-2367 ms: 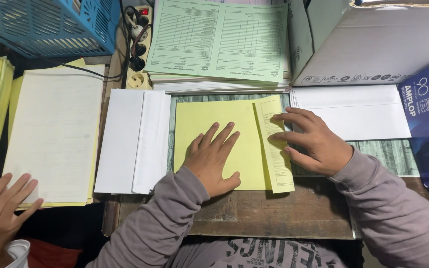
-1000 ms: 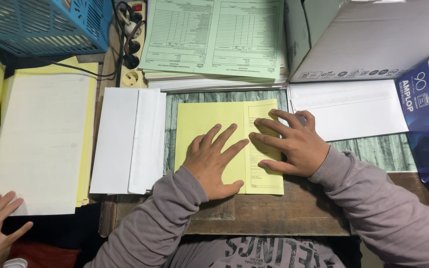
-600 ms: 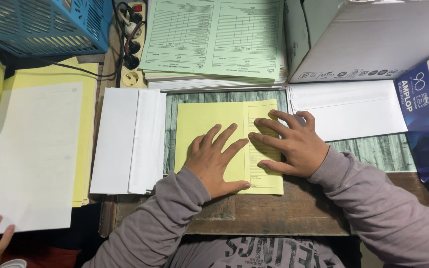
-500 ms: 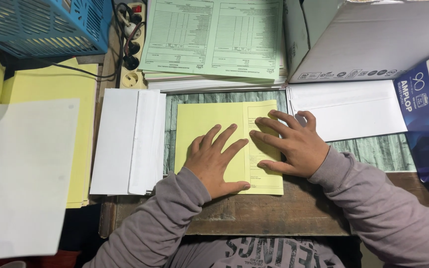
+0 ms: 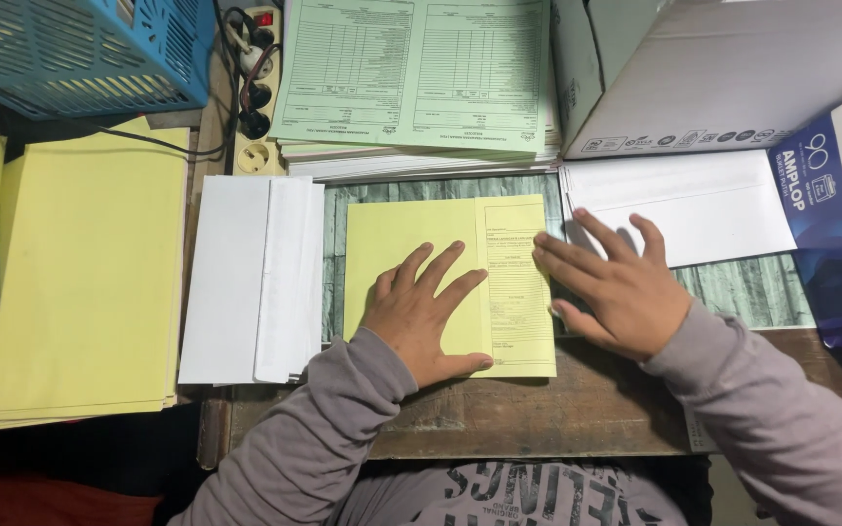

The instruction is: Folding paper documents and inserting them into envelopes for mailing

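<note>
The folded yellow form [image 5: 450,282] is lying at the centre of the frame, its long axis running top to bottom. The left hand [image 5: 426,317] is pressing flat on its middle, fingers spread, gripping nothing. The right hand [image 5: 621,287] is lying open just right of it, fingertips [image 5: 542,255] touching the folded flap's right edge, also holding nothing.

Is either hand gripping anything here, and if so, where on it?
Nothing is gripped. The left hand lies flat on the folded yellow sheet; the right hand touches its right edge.
</note>
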